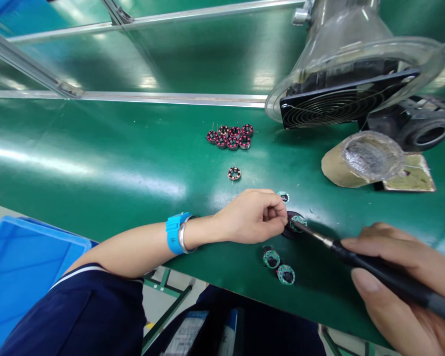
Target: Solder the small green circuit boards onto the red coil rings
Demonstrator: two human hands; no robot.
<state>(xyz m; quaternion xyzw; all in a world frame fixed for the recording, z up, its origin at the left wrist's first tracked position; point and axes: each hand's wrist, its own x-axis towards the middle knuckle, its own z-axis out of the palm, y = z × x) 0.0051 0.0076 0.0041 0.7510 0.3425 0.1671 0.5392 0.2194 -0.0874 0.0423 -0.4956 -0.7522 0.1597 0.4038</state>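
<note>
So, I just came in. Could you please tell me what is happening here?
A person's right hand holds a black pen-shaped tool, its tip at a round green circuit board on the bench. The left hand is curled beside that board; whether its fingertips grip anything is hard to tell. Two similar boards lie nearer the person, and one more shows just past the left hand. Farther back are a single ring and a cluster of rings.
</note>
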